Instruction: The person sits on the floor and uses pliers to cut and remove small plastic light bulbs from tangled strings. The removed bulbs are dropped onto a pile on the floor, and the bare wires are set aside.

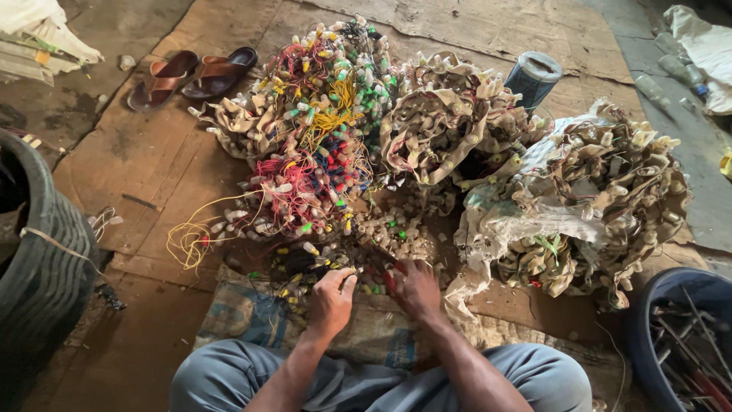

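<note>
I sit on the floor with both hands at the near edge of a big heap of small bulbs on coloured wires (320, 145). My left hand (332, 299) pinches a small bulb with its wire (349, 279) between thumb and fingers. My right hand (419, 290) is closed around a red-handled cutting tool (387, 268), whose tip points toward the left hand. Loose small bulbs (389, 229) lie just beyond both hands. A printed sack (252, 317) is spread under my wrists, in front of my grey-trousered knees.
Torn sacks stuffed with dusty bulb strings (602, 191) fill the right side. A pair of brown sandals (191, 75) lies at the far left, a tyre (38, 267) at the left edge, a blue basin of metal rods (648, 320) at the near right, a blue-grey roll (534, 75) behind.
</note>
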